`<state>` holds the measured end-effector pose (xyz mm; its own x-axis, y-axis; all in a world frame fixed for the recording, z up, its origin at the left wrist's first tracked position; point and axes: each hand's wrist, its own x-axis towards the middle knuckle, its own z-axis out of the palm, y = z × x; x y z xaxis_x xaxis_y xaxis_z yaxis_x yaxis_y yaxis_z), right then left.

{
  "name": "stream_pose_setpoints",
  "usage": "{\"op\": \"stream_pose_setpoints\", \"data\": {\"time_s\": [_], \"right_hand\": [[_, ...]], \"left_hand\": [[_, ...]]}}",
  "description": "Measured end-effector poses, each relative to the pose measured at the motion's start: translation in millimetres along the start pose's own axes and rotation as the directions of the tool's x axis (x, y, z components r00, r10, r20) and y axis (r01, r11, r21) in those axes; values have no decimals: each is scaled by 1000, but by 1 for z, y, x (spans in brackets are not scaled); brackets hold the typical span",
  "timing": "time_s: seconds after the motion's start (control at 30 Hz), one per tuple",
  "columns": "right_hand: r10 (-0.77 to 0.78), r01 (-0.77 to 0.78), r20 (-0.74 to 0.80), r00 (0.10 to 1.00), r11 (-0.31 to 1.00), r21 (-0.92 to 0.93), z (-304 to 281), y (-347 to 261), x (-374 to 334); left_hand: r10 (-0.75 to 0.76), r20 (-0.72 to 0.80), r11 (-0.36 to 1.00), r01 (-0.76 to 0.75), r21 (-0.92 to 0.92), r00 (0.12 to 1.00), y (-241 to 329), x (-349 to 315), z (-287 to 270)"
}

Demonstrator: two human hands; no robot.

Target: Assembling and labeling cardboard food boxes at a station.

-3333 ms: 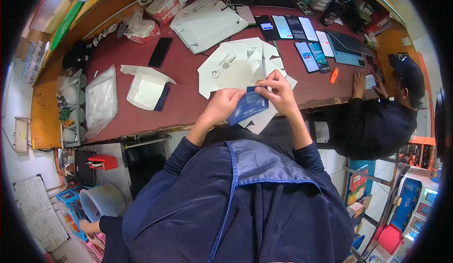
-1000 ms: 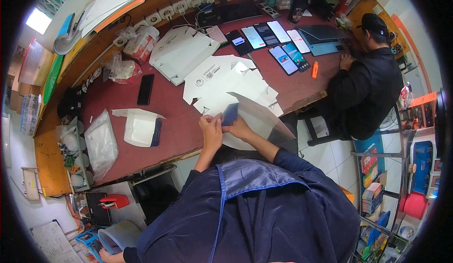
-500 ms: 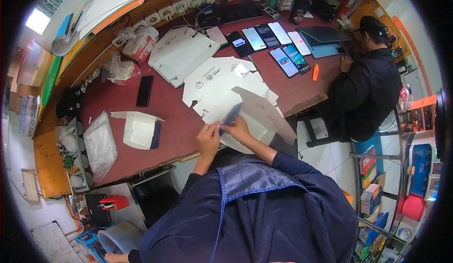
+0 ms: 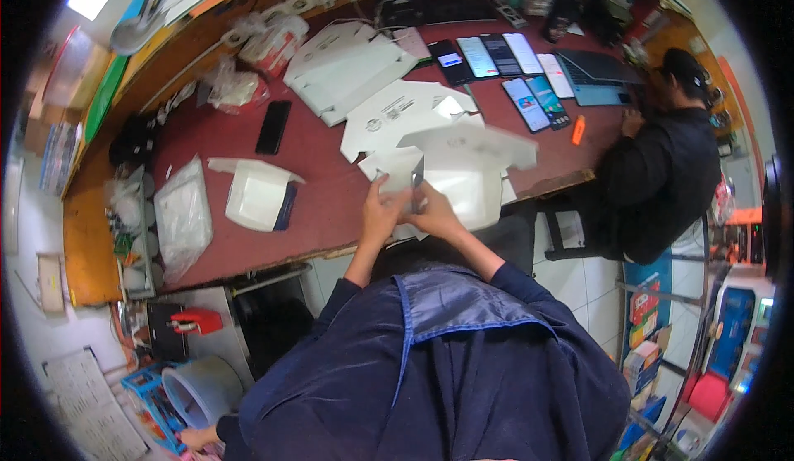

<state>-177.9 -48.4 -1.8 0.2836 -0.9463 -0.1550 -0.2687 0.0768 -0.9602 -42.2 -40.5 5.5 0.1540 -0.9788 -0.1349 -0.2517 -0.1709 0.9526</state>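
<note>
A partly folded white cardboard box point(image 4: 471, 200) is between my hands at the table's front edge, its long flap raised and blurred. My left hand point(image 4: 383, 213) grips a side panel at the box's left end, thumb up. Close beside it, my right hand point(image 4: 433, 213) closes on the same corner, where a dark blue panel edge shows. Just behind the box lie flat white box blanks point(image 4: 393, 118). Farther left on the table sits a small folded white box point(image 4: 255, 196) with a dark blue side, apart from both hands.
A black phone point(image 4: 273, 128), a plastic-wrapped white pack point(image 4: 184, 221) and a stack of blanks point(image 4: 343, 72) lie on the red table point(image 4: 322, 213). Several lit phones point(image 4: 525, 104), an orange marker point(image 4: 578, 130) and a laptop point(image 4: 591, 76) are near a seated person point(image 4: 662, 163).
The box's side panel has turned up between my hands, and its long flap has swung lower and flatter. My hands stay together at the corner. The whole view has shifted slightly.
</note>
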Motion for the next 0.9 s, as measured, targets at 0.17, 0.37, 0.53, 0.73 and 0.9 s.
{"op": "stream_pose_setpoints", "data": {"time_s": [0.17, 0.37, 0.53, 0.73, 0.9], "right_hand": [[112, 9, 192, 975, 843, -537, -10, -2, -5], [188, -119, 338, 922, 969, -214, -33, -9, -4], [102, -106, 82, 991, 993, 45, -11, 17, 4], [117, -119, 27, 993, 991, 66, 13, 20, 7], [76, -78, 57, 995, 996, 33, 14, 15, 7]], "left_hand": [[176, 172, 838, -239, 491, 969, 12, 22, -5], [123, 203, 918, -189, 347, 971, 12, 44, -38], [710, -21, 677, -674, 294, 704, -4, 12, -3], [320, 12, 891, -305, 337, 947, -13, -1, 7], [335, -10, 914, -323, 246, 942, -2, 2, -1]]}}
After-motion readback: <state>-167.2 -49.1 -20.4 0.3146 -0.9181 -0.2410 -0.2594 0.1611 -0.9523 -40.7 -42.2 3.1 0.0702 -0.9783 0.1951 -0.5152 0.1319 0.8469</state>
